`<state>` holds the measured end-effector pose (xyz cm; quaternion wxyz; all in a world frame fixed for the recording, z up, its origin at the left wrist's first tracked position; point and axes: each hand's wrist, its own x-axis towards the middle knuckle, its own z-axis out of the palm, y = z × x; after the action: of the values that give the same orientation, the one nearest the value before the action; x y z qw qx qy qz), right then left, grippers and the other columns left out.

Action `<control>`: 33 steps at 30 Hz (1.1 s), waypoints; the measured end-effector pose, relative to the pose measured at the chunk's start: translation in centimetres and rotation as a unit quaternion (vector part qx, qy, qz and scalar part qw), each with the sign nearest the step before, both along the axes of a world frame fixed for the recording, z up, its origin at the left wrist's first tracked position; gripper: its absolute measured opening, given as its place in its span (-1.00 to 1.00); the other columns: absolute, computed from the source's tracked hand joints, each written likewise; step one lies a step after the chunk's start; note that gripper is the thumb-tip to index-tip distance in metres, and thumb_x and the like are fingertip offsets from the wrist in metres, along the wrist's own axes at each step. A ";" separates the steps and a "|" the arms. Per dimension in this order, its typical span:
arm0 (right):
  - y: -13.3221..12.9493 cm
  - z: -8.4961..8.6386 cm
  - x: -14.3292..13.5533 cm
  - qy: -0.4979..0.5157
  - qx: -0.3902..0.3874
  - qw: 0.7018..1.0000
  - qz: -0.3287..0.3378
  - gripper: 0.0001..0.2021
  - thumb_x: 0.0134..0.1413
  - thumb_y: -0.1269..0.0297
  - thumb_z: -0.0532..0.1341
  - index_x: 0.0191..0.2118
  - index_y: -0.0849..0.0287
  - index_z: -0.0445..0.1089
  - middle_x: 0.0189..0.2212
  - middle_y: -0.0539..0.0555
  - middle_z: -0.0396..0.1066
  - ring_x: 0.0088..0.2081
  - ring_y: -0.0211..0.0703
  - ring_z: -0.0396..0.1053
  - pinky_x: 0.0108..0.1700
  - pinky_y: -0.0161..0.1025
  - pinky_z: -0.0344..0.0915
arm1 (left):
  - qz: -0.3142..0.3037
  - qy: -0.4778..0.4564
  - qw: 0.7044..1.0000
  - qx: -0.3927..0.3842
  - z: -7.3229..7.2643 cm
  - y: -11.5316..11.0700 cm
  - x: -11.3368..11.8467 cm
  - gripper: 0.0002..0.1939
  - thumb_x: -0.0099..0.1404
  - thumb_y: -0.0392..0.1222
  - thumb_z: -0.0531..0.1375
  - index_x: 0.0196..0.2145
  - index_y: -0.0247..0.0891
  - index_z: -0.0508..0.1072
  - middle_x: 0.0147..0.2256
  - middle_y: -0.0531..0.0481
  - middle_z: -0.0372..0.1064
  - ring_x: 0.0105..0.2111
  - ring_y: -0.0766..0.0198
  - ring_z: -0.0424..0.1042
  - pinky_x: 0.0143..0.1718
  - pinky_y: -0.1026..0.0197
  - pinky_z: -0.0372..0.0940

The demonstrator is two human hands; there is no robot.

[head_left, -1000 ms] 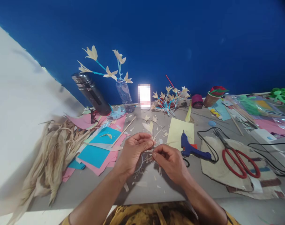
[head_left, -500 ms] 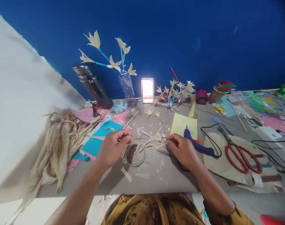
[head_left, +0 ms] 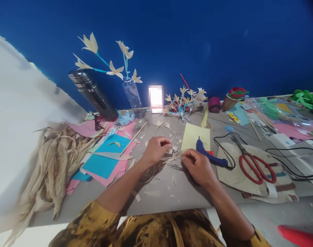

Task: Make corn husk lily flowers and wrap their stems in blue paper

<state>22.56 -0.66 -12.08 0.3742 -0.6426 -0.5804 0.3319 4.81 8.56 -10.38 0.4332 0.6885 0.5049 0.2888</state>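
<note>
My left hand (head_left: 156,150) is over the middle of the table, fingertips drawn together in a pinch above pale dried-husk scraps (head_left: 169,160). Whatever it pinches is too small to make out. Just to the right, my right hand (head_left: 199,167) is closed too, thumb against forefinger; a thin pale piece may be at its fingertips, but I cannot tell. Beside that hand lies a blue glue gun (head_left: 210,157) on a yellow paper (head_left: 192,132). Dark metal tips of a small tool (head_left: 175,167) stick out beneath the right hand. A grey ring (head_left: 148,175) is partly covered by my left forearm.
Dried husks (head_left: 47,175) and blue paper sheets (head_left: 101,166) lie left. Behind stand a black flask (head_left: 94,96), a bottle with husk flowers (head_left: 133,97) and a cluster of small flowers (head_left: 183,103). Red-handled scissors (head_left: 258,168) rest on a cloth mitt (head_left: 228,175), near a cable.
My left hand has moved right, over the scraps and closer to my right hand. The right hand stays about where it was. The whole view has shifted slightly.
</note>
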 end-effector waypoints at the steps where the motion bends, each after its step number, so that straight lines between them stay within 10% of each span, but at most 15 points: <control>1: -0.2 0.2 0.0 0.045 -0.004 0.999 -0.004 -0.83 0.10 0.22 0.20 -0.42 0.17 0.43 -0.54 -0.01 0.41 -0.50 -0.23 0.28 -0.41 -0.30 0.18 | 0.025 -0.056 0.998 -0.031 0.0 0.0 -0.4 -0.92 0.10 -0.22 0.28 -0.46 -0.28 0.55 -0.53 0.05 0.42 -0.50 0.32 0.33 -0.41 0.25 0.20; 8: -0.3 0.5 -1.6 0.392 -0.036 0.919 -0.010 -0.77 0.07 0.17 0.35 -0.22 0.19 0.41 -0.51 -0.02 0.42 -0.57 -0.32 0.25 -0.55 -0.37 0.16 | 0.097 -0.386 0.886 -0.239 2.1 -2.6 -1.8 -0.73 -0.04 -0.24 0.45 -0.42 -0.29 0.44 -0.53 0.10 0.40 -0.56 0.41 0.35 -0.47 0.33 0.23; 14: 0.6 0.9 -2.8 0.446 -0.030 0.894 0.018 -0.66 0.03 0.16 0.41 -0.09 0.21 0.48 -0.49 -0.03 0.42 -0.55 -0.36 0.28 -0.54 -0.40 0.20 | 0.092 -0.397 0.872 -0.270 1.8 -4.4 -1.2 -0.74 -0.02 -0.24 0.46 -0.43 -0.31 0.45 -0.57 0.07 0.42 -0.57 0.39 0.39 -0.48 0.34 0.25; 22: 1.1 1.6 -2.6 0.430 -0.027 0.902 -0.001 -0.64 -0.04 0.15 0.44 -0.13 0.20 0.50 -0.53 -0.07 0.39 -0.59 -0.39 0.23 -0.56 -0.40 0.17 | 0.011 -0.267 0.924 -0.274 1.3 -5.0 -2.4 -0.76 0.06 -0.13 0.43 -0.45 -0.35 0.53 -0.45 -0.09 0.54 -0.53 0.32 0.44 -0.43 0.27 0.28; 33: 1.2 2.7 -1.5 0.409 0.048 0.910 -0.057 -0.76 -0.01 0.15 0.42 -0.28 0.16 0.47 -0.48 -0.02 0.41 -0.62 -0.40 0.12 -0.64 -0.40 0.05 | 0.035 -0.373 0.841 -0.390 1.3 -5.3 -3.0 -0.71 -0.03 -0.18 0.50 -0.46 -0.33 0.48 -0.51 0.03 0.36 -0.51 0.38 0.35 -0.44 0.31 0.28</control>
<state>21.04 0.51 -9.36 0.6273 -0.4639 -0.3544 0.5154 1.78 3.22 -9.12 0.8109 0.2848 0.3998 0.3186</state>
